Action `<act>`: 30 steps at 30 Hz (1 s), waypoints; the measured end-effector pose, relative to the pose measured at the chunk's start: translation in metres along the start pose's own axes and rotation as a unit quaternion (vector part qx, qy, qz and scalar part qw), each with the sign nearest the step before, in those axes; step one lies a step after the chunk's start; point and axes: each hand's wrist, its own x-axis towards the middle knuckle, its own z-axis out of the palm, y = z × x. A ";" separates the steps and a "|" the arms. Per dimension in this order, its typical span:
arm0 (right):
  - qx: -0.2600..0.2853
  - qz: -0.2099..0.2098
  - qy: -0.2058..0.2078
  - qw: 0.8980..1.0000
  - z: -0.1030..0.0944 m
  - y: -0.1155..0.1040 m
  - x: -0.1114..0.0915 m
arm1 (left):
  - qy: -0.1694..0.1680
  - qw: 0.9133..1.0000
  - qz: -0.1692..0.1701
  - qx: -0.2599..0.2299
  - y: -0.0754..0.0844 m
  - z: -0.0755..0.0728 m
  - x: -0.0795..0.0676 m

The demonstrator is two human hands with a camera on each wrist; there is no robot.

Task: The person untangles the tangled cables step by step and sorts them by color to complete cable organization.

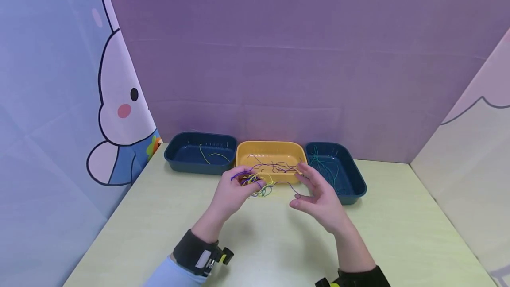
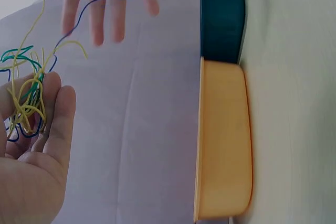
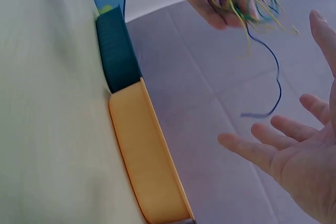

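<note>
My left hand (image 1: 233,191) pinches a tangle of thin strings (image 1: 263,185) between thumb and fingers, in front of the yellow tray. Yellow, green and blue-purple strands are mixed in the tangle (image 2: 31,100), as the left wrist view shows. One blue-purple strand (image 3: 278,72) trails from it toward my right hand (image 1: 320,200). That hand's fingers are spread and hold nothing; in the right wrist view the strand's loose end hangs apart from the fingertips (image 3: 227,139). Purple strings (image 1: 280,166) lie in the yellow tray (image 1: 244,149), just behind the hands.
Left of the yellow tray stands a dark blue tray (image 1: 179,166) with yellow strings (image 1: 204,155) in it. Another dark blue tray (image 1: 357,181), at the right, holds green strings (image 1: 326,169). All three stand on a pale table (image 1: 271,251) before a purple backdrop (image 1: 295,79).
</note>
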 end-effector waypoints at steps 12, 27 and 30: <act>0.005 0.043 0.016 0.999 0.026 -0.017 0.002 | 0.007 0.998 0.026 0.062 0.002 0.045 0.009; -0.019 0.082 0.119 0.989 0.025 -0.021 0.002 | -0.023 0.996 0.019 0.085 -0.002 0.045 0.010; -0.018 0.081 0.115 0.990 0.024 -0.021 0.001 | -0.049 0.996 0.027 0.071 -0.003 0.042 0.009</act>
